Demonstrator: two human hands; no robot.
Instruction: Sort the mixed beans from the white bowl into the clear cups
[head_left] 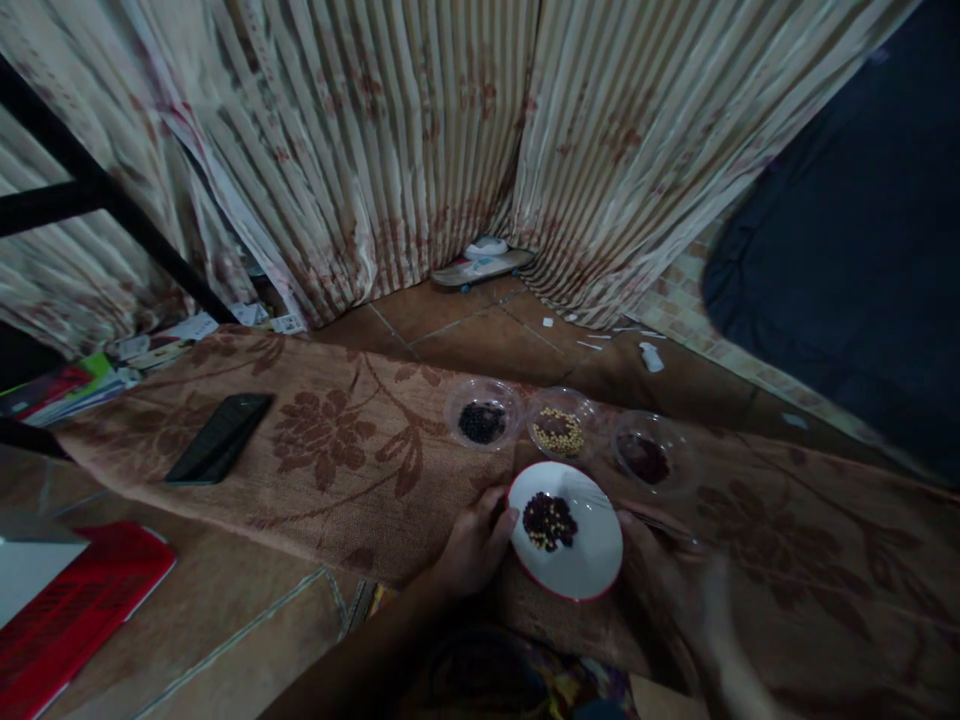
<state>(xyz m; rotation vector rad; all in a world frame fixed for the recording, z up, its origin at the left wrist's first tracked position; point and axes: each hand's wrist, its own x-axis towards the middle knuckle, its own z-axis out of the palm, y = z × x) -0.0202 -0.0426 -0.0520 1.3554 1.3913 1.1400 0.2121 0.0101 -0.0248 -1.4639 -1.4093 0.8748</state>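
Note:
A white dish with a red rim [592,560] is tilted slightly above the cloth, with a mixed heap of dark and yellow beans [550,522] in it. My left hand [480,540] grips its left edge, thumb over the rim. At the right edge is my right hand [675,570], smeared by motion; its fingers seem closed round something thin, blurred beyond naming. Behind the dish stand three clear plastic bowls: one of black beans [481,423], one of yellow beans [556,432] and one of dark red beans [643,459].
A brown flowered cloth [420,500] covers the low table. On its left lies a black phone [220,438]. Beyond, a skateboard [484,265] rests on the tiled floor by striped curtains [420,130]. A red-and-white box [82,610] is at lower left.

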